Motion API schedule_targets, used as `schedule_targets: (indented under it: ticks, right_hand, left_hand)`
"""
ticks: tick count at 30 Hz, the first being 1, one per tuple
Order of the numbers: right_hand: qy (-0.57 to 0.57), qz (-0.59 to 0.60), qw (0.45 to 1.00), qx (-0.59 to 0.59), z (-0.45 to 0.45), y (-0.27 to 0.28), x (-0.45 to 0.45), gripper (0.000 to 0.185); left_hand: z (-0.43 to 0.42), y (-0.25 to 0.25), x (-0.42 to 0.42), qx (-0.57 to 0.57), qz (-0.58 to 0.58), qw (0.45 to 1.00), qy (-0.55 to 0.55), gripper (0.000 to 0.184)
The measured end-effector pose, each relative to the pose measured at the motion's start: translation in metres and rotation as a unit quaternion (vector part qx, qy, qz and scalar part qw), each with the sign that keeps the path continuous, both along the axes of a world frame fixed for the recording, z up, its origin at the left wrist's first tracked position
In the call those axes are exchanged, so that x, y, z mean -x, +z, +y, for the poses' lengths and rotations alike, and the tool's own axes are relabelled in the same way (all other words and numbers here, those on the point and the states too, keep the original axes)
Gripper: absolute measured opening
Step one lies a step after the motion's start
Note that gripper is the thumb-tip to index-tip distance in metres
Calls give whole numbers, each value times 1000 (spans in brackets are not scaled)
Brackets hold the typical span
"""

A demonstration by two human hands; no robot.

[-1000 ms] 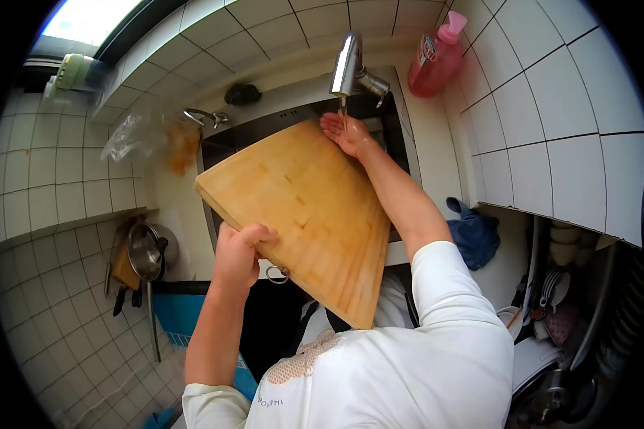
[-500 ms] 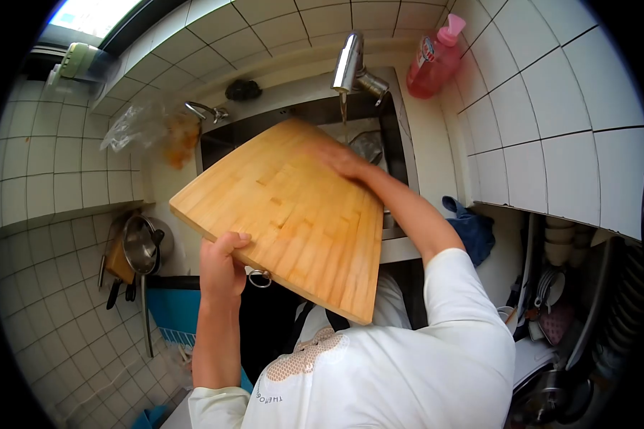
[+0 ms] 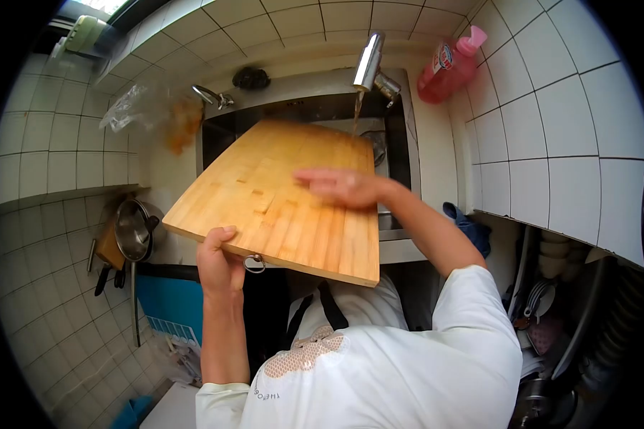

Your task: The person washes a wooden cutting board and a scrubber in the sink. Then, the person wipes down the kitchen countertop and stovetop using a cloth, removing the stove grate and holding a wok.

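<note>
A wooden cutting board (image 3: 265, 207) is held tilted over the metal sink (image 3: 412, 157), its far edge inside the basin. My left hand (image 3: 220, 261) grips its near edge, thumb on top and the other fingers hidden underneath. Beside that hand, a metal ring (image 3: 254, 264) hangs from the board's edge. My right hand (image 3: 340, 187) lies flat over the board's upper face with fingers stretched out, somewhat blurred. From the faucet (image 3: 368, 64) a stream of water falls at the board's far right corner.
A pink soap bottle (image 3: 447, 68) stands at the sink's back right. To the left are a small tap (image 3: 213, 96) and a clear plastic bag (image 3: 139, 114). A blue cloth (image 3: 469, 227) lies right of the sink. Pans (image 3: 134, 230) hang at the left wall.
My right hand has slid from the board's far right edge back toward its middle. The board has turned slightly, and its near right corner is now farther from my body.
</note>
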State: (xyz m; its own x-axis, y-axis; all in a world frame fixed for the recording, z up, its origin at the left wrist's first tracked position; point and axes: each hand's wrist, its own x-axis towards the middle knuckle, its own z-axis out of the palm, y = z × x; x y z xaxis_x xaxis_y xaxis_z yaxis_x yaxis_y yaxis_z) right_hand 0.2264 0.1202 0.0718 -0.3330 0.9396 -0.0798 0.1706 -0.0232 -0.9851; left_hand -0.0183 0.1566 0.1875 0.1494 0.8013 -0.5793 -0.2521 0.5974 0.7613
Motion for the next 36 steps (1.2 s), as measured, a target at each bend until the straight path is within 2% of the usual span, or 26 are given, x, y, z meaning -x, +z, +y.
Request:
schedule_targets:
  ticks: [1, 2, 4, 6, 7, 8, 9, 10, 11, 12, 14, 15, 17, 21, 23, 24, 27, 30, 32, 33, 34, 35, 36]
  right_hand:
    - [52, -133, 981, -128, -6, -4, 3, 50]
    - [55, -133, 982, -125, -5, -17, 0, 50]
    - [13, -160, 987, -15, 12, -72, -20, 54]
    - [-31, -138, 984, 109, 26, -157, -54, 58]
    - [-96, -139, 974, 149, 27, -203, -75, 58]
    - [-161, -138, 959, 189, 27, -231, -87, 58]
    - [-160, -134, 959, 190, 24, -223, -86, 58]
    - [-275, -24, 918, 286, 21, -204, -88, 55]
    - [-379, 84, 843, 372, 19, -184, -87, 52]
    - [-377, 83, 844, 372, 18, -175, -86, 52]
    - [-342, 336, 782, 399, 16, -159, -83, 38]
    - [-343, 332, 784, 398, 17, -159, -82, 38]
    - [-356, 475, 722, 355, 16, -171, -77, 31]
    - [-343, 462, 706, 414, 10, -178, -75, 31]
    - [-345, 447, 725, 395, 1, -173, -78, 29]
    - [-345, 447, 725, 394, -3, -173, -79, 29]
    - [-391, 422, 735, 360, -15, -171, -81, 28]
    - [-415, 408, 732, 354, -22, -171, -82, 28]
    - [-404, 228, 764, 448, -25, -169, -86, 29]
    - [-407, 231, 761, 450, -24, -176, -88, 29]
    - [-439, 12, 825, 355, -16, -187, -92, 29]
    - [-442, -208, 839, 240, -11, -197, -94, 29]
    - [-475, -21, 845, 244, 0, -165, -92, 29]
  left_hand:
    - [-1, 1, 0, -1, 0, 1000, 9, 34]
    - [-2, 1, 1, -2, 1, 1000, 17, 35]
    - [-6, -1, 1, -19, 9, 999, 38, 37]
    - [-10, -1, 4, -37, 21, 997, 60, 39]
    - [-10, -1, 9, -28, 24, 998, 58, 40]
    - [-10, 0, 12, -20, 27, 998, 54, 42]
    - [-10, 3, 13, -21, 31, 998, 54, 42]
    - [-11, 7, 12, -21, 24, 998, 56, 41]
    - [-11, 9, 12, -21, 16, 998, 59, 39]
    - [-11, 6, 17, -22, 15, 998, 62, 39]
    - [-8, -5, 29, 27, -19, 999, 29, 36]
    - [-9, -3, 24, 28, -23, 999, 30, 36]
    - [-14, 3, 11, 13, -8, 999, 42, 33]
    - [-22, -17, 7, 24, -14, 999, 39, 33]
    - [-26, -20, -2, 47, -47, 997, 33, 40]
    - [-26, -19, -1, 87, -59, 994, -9, 39]
    - [-37, -14, -38, 79, -81, 993, 30, 42]
    - [-34, -20, -35, 75, -90, 993, 1, 43]
    - [-33, -20, -33, 72, -79, 994, -20, 42]
    - [-33, -20, -33, 66, -66, 995, -22, 41]
    - [-33, -20, -35, 57, -55, 997, -23, 40]
    - [-35, -24, -35, 58, -54, 997, -24, 40]
    - [-36, -29, -34, 49, -36, 998, -29, 39]
